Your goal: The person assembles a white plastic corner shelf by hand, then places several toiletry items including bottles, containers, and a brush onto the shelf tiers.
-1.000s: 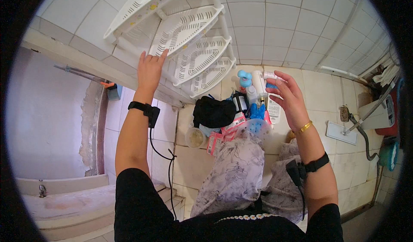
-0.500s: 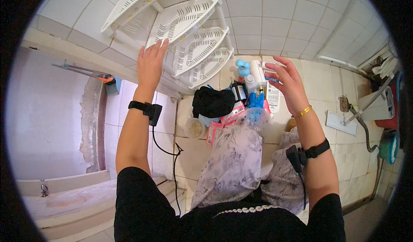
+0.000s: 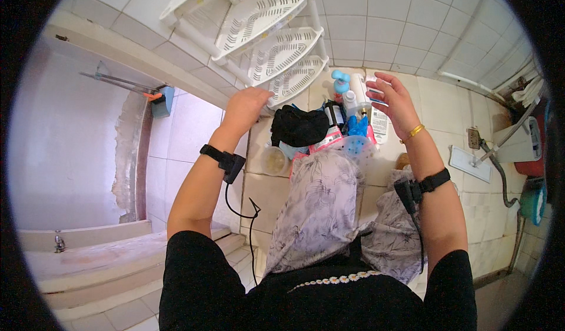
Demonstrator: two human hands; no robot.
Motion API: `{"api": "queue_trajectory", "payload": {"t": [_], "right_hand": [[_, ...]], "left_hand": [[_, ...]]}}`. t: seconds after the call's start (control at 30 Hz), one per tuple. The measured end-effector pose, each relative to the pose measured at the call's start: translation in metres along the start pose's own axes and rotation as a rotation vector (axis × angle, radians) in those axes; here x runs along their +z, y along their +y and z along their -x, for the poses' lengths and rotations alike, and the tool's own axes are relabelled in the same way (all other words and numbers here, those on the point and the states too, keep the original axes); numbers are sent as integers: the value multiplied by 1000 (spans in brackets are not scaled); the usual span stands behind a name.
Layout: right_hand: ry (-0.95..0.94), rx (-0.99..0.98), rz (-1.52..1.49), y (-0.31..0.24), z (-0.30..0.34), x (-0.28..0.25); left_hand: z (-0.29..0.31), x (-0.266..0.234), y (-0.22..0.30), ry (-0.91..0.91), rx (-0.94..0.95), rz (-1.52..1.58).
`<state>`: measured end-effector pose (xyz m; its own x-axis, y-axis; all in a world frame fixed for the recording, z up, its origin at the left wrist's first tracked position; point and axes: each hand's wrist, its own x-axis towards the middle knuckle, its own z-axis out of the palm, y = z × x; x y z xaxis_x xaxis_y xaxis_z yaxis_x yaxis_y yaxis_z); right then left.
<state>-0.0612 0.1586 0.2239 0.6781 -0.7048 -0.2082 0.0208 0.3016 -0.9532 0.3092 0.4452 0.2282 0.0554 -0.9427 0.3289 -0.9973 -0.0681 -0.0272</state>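
Note:
A white plastic corner rack (image 3: pixel 279 54) with several slotted tiers stands against the tiled wall. My left hand (image 3: pixel 247 108) is at the left corner of its lowest tier, fingers bent down and pressed together around that corner; the fingertips are partly hidden. Raised over the floor at the right, my right hand (image 3: pixel 393 102) is open, fingers apart, holding nothing. Below and beside it stand a white bottle (image 3: pixel 359 90), a light-blue bottle (image 3: pixel 341 81) and a smaller pale bottle (image 3: pixel 349 100). A black cloth bundle (image 3: pixel 297 126) lies in front of the rack.
Near my knees are a clear tub (image 3: pixel 275 161), a translucent spotted container (image 3: pixel 359 147) and a blue item (image 3: pixel 356 125). A flat mop head (image 3: pixel 471 164) and grey hose (image 3: pixel 505 184) lie right. A blue dustpan (image 3: pixel 163 102) stands left. A cable (image 3: pixel 253 237) hangs from my left wrist strap.
My left hand has moved down and right from an upper tier to the lowest one, its fingers going from spread to bent. The view has shifted slightly; my right hand stays open over the bottles.

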Motion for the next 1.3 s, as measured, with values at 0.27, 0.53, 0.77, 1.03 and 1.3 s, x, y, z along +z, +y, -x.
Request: {"api": "queue_trajectory", "payload": {"t": [0.27, 0.53, 0.77, 1.03, 1.3], "right_hand": [[-6, 51, 75, 12, -35, 23], [11, 109, 35, 34, -92, 52], [21, 108, 66, 35, -121, 56], [-32, 80, 34, 30, -133, 66], [-28, 78, 68, 10, -105, 48]], "left_hand": [[24, 190, -28, -428, -45, 250], [26, 381, -41, -627, 23, 310], [3, 447, -22, -552, -8, 278], [27, 476, -49, -658, -92, 86], [-23, 349, -58, -341, -276, 274]]}}
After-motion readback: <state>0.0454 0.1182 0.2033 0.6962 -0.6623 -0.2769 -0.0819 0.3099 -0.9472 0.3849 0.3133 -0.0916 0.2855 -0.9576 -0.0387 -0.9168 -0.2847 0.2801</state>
